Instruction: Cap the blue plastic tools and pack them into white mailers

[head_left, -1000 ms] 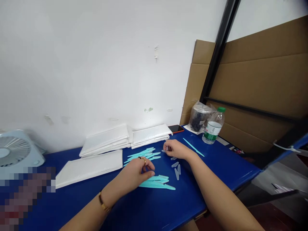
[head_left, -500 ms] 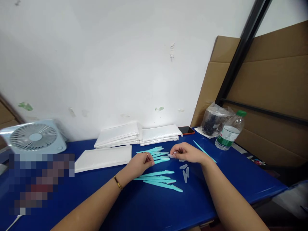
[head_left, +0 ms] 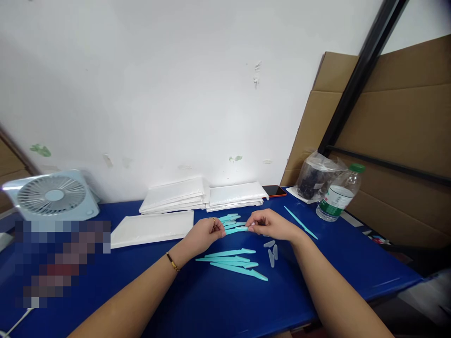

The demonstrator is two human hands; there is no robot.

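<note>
My left hand (head_left: 208, 231) pinches the handle of a turquoise eyebrow razor (head_left: 235, 230). At its blade end, the fingertips of my right hand (head_left: 267, 224) are closed on a small clear blade cover, mostly hidden by the fingers. Behind my left hand lies a group of more turquoise razors (head_left: 229, 217), partly covered by it. Nearer to me, several razors (head_left: 232, 266) are fanned out on the blue table. Loose translucent blade covers (head_left: 271, 257) lie below my right hand, and a single turquoise razor (head_left: 300, 222) rests to its right.
White padded mailers (head_left: 172, 195) are stacked along the wall, with one mailer (head_left: 151, 227) in front. A phone (head_left: 275, 191), a bagged cup (head_left: 312, 178) and a water bottle (head_left: 338, 195) stand at the back right. A fan (head_left: 52, 195) is at the left on the blue table (head_left: 197, 300).
My left hand has picked up a razor from the far group. My right hand took a blade cover and brought it to the razor's tip. The camera view has turned left.
</note>
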